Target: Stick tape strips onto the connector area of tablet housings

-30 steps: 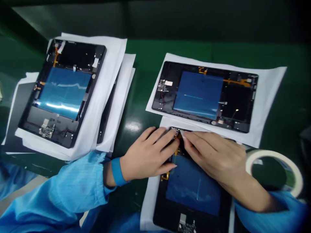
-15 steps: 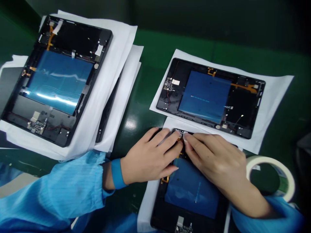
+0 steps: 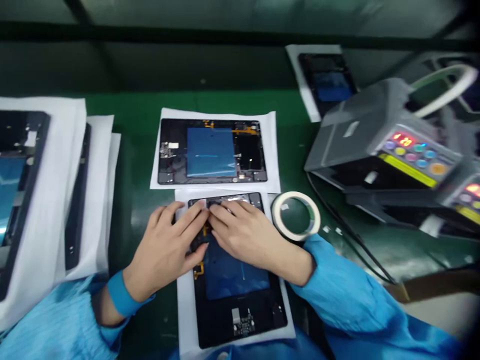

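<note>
An opened tablet [image 3: 213,322] with a blue-covered battery [image 3: 240,280] lies on white sheeting in front of me. My left hand [image 3: 170,245] rests over its upper left corner, fingers stretched out and thumb apart, the fingertips on the edge parts. Beside it, my right hand [image 3: 243,235] bends over the tablet's top with fingers pressed together near the same corner. Whatever lies under the right fingertips is hidden. A small circuit board [image 3: 243,322] shows at the tablet's lower end.
Behind lies another opened tablet [image 3: 174,167] on white sheeting [image 3: 272,150]. A tape roll [image 3: 277,215] sits right of my right hand. Stacked tablets with sheets [image 3: 99,200] stand at left. Grey machines with a lit display [image 3: 405,140], a cable [image 3: 356,240] and a farther tablet [image 3: 332,85] occupy the right.
The view has swung right and tilted up, bringing the grey machines into sight and shifting the stack leftward. Both hands stay at the same tablet corner.
</note>
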Tool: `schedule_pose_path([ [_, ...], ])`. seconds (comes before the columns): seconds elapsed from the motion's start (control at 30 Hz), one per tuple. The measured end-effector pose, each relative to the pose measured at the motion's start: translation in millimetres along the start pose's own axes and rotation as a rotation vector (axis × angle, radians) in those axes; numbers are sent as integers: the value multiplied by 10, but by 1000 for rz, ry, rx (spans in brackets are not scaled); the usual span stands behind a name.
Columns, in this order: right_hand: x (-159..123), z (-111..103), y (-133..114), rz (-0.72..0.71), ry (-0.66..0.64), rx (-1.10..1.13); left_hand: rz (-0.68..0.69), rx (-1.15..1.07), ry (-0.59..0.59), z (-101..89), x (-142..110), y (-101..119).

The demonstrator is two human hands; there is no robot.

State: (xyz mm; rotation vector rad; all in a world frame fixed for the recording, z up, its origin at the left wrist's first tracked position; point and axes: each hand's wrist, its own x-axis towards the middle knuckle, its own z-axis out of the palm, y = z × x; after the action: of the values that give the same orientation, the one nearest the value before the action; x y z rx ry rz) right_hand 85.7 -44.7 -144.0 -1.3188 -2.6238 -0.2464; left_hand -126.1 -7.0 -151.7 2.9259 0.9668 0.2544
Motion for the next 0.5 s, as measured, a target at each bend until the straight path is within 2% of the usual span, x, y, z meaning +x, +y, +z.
schedule_pose_path([
  [0.03,-161,-53,83,17,76,-17,15,23,2,-4,16,-1],
  [0.1,-568,-169,305,139,261,-160,26,55,5,-8,28,1],
  [0.17,-988,-273,565,379,392,-430,26,70,7,-5,25,1],
  [0.27,-1397,-354,896,583,408,-565,42,77,29,2,22,-2],
  [0.37,-1462,-350,1049,651,386,-523,54,83,34,0,32,2],
  [0.5,-1374,-295,1132,648,344,-549,34,86,7,1,31,17],
])
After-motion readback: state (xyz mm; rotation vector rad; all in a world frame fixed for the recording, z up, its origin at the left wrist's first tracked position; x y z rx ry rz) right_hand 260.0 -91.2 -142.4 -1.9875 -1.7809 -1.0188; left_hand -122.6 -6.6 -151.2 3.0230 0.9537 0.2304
